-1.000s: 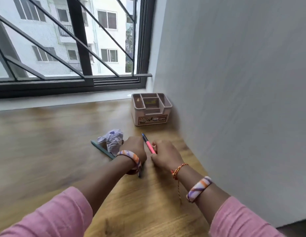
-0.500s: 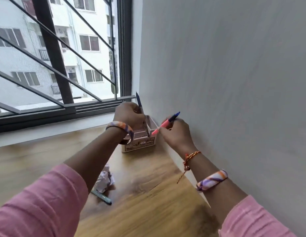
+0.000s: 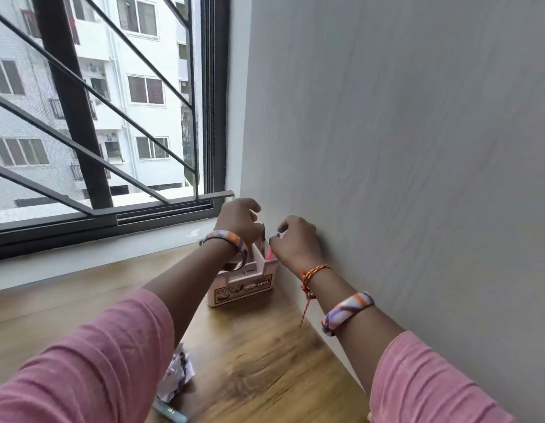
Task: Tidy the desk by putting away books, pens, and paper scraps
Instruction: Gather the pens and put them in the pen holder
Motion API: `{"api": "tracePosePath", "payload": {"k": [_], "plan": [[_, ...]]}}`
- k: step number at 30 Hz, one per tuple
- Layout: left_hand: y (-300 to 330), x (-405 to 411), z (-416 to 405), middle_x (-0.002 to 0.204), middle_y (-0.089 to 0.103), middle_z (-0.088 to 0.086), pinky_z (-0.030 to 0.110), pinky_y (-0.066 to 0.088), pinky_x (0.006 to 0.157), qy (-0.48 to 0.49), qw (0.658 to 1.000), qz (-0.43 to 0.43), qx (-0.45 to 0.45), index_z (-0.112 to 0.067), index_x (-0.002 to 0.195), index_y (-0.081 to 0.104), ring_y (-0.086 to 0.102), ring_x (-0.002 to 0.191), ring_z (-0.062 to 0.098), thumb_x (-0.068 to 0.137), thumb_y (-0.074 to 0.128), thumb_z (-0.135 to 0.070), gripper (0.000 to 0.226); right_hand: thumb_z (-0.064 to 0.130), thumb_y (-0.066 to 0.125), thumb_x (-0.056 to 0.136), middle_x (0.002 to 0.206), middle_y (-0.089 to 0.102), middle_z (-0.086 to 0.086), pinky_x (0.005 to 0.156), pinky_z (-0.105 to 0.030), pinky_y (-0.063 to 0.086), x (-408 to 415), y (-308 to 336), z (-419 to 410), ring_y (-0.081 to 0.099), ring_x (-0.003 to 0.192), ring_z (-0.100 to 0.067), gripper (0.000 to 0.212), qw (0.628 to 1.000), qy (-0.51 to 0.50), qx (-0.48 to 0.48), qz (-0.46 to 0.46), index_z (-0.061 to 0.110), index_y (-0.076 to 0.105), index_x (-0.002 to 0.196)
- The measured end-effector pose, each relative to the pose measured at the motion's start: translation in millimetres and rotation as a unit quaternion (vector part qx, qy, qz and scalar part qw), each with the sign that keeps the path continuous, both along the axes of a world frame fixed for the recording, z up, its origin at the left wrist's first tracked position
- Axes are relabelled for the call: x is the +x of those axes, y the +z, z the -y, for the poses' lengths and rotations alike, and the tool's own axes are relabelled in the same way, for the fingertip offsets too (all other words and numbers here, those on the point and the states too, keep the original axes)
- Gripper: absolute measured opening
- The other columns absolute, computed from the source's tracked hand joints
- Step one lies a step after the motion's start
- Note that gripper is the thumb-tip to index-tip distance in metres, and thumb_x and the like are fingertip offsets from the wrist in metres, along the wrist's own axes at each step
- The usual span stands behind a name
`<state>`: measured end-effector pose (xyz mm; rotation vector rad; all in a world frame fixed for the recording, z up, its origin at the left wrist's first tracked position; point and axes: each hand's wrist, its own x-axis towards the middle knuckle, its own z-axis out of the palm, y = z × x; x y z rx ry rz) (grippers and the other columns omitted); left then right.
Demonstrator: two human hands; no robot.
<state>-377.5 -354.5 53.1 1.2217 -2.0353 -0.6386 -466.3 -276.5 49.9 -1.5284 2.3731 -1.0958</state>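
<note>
Both arms extended forward over wooden desk (image 3: 265, 361), pink sleeves pushed back from forearms. Left hand (image 3: 237, 222) poised above pen organiser (image 3: 243, 283), wrist bent downward, fingers loosely curled with daylight between thumb and fingertips; dark pen (image 3: 263, 239) upright just beneath those fingers, contact not clear, so hold on it cannot be told. Right hand (image 3: 295, 239) alongside grey wall (image 3: 402, 148), knuckles uppermost, fingers curled inward near top end of pink pen (image 3: 269, 254); fingertips hidden from this side, so pinch or release cannot be told. Hands close together, not touching.

Counted: two pens standing in organiser directly below and between hands, lower parts inside rear compartments, exact compartment not discernible. One organiser, pale with printed label on front face, set at desk corner under both hands, right side just beside wall. One crumpled paper scrap (image 3: 178, 377) lying on desk well back from hands, beneath left forearm, partly covered by sleeve. One teal pen (image 3: 170, 412) flat on desk just nearer than scrap, cut off at lower frame edge. Two striped bangles, one per wrist (image 3: 231, 242) (image 3: 347, 311). One red-and-yellow thread (image 3: 310, 279) tied round right wrist, loose end hanging. Barred window (image 3: 97, 117) beyond left hand.
</note>
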Motion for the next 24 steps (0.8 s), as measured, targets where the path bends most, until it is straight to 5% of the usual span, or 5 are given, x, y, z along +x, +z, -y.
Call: {"api": "tracePosePath", "payload": {"k": [5, 9, 13, 16, 24], "plan": [[-7.8, 32.9, 7.4, 0.115, 0.066, 0.012, 0.034, 0.047, 0.095, 0.077, 0.997, -0.016, -0.006, -0.009, 0.118, 0.058, 0.06, 0.107, 0.028, 0.078, 0.059, -0.007, 0.04, 0.014, 0.065, 0.081, 0.105, 0.066, -0.014, 0.065, -0.021, 0.038, -1.2, -9.9, -11.0, 0.061, 0.095, -0.028, 0.027, 0.999, -0.015, -0.008, -0.037, 0.006, 0.062, 0.106], [-29.9, 58.4, 3.8, 0.123, 0.058, 0.018, 0.038, 0.044, 0.09, 0.177, 0.982, -0.002, 0.064, -0.004, 0.122, 0.051, 0.054, 0.113, 0.035, 0.083, 0.052, -0.009, 0.039, 0.014, 0.06, 0.083, 0.095, 0.068, -0.012, 0.055, -0.018, 0.037, 3.8, -17.2, -23.1, 0.063, 0.086, -0.026, 0.02, 0.998, 0.006, -0.038, -0.047, 0.008, 0.062, 0.102], [-41.5, 65.1, -3.3, 0.076, 0.056, 0.017, 0.039, 0.047, 0.069, 0.124, 0.977, -0.009, 0.174, 0.001, 0.075, 0.054, 0.058, 0.08, 0.033, 0.081, 0.05, -0.006, 0.01, 0.014, 0.059, 0.083, 0.074, 0.061, -0.003, 0.046, -0.014, 0.031, 12.3, -25.6, -35.7, 0.057, 0.07, -0.017, 0.008, 0.997, 0.029, -0.06, -0.03, 0.011, 0.064, 0.088], [-44.1, 66.5, -1.4, 0.06, 0.042, 0.01, 0.043, 0.05, 0.067, 0.086, 0.97, -0.071, 0.218, -0.005, 0.059, 0.042, 0.048, 0.062, 0.027, 0.082, 0.047, 0.001, 0.024, 0.015, 0.06, 0.084, 0.067, 0.05, 0.008, 0.048, -0.007, 0.028, 16.9, -32.5, -45.4, 0.049, 0.063, -0.006, 0.006, 0.997, 0.05, -0.06, -0.022, 0.014, 0.065, 0.087], [-27.5, 99.9, -24.4, 0.095, 0.052, 0.019, 0.03, 0.046, 0.06, 0.022, 0.96, -0.115, 0.254, -0.002, 0.106, 0.055, 0.052, 0.089, 0.026, 0.089, 0.053, -0.003, 0.017, 0.018, 0.063, 0.08, 0.073, 0.063, 0.005, 0.066, -0.02, 0.047, 52.2, -38.5, -68.1, 0.057, 0.071, -0.008, 0.006, 0.985, 0.17, -0.004, -0.01, 0.016, 0.069, 0.081]]}}
